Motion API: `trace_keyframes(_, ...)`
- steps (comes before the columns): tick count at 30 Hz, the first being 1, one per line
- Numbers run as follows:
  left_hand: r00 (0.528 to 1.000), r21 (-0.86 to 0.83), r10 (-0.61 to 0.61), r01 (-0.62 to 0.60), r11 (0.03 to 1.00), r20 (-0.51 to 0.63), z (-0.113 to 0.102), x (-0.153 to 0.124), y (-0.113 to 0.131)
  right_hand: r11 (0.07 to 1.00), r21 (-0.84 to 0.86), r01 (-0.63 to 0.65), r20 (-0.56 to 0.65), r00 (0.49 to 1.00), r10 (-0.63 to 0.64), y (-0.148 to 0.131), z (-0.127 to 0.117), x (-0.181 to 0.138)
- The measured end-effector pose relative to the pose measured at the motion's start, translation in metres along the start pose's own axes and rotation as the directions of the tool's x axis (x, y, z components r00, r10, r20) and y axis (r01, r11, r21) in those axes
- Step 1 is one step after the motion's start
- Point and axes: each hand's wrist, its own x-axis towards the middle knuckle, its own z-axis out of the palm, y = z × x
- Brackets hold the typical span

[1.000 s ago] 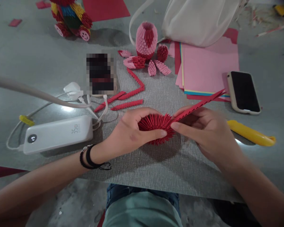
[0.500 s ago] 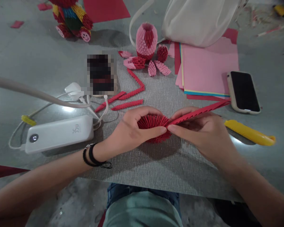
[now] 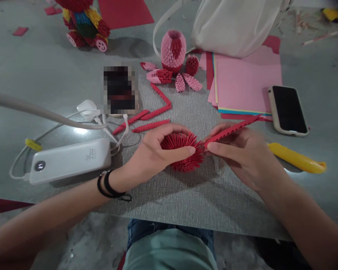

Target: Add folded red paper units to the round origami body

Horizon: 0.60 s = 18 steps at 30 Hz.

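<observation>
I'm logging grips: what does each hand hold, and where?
Left hand: spiky red piece, thumb across its top. Right hand: red paper strip, near its left end.

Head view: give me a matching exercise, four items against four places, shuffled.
1. red spiky paper piece
2. red paper strip
3. white power bank
4. pink-and-red paper vase shape

A. upright on the table, beyond both hands
B. in the right hand
C. on the table, left of both hands
D. in the left hand

Pairs: 1-D, 2-B, 3-C, 4-A
</observation>
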Motion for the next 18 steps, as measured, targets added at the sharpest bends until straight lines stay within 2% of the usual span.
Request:
trace_keyframes(3, 1.0, -0.073, -0.018, 0.019, 0.997, 0.011, 0.0002, -0.0002, -0.0011, 0.98, 0.154, -0.122, 0.037, 0.992, 0.118, 0.0018, 0.0028, 0.002)
trace_keyframes(6, 1.0, -0.094, -0.025, 0.026, 0.995, 0.009, 0.0005, -0.0005, -0.0011, 0.955, 0.216, -0.202, 0.079, 0.979, 0.189, 0.0015, 0.0045, 0.0026)
trace_keyframes(18, 1.0, -0.218, -0.019, 0.02, 0.976, 0.003, 0.0031, -0.0008, -0.0047, 0.948, 0.231, -0.216, 0.086, 0.976, 0.202, 0.004, 0.0029, 0.0033)
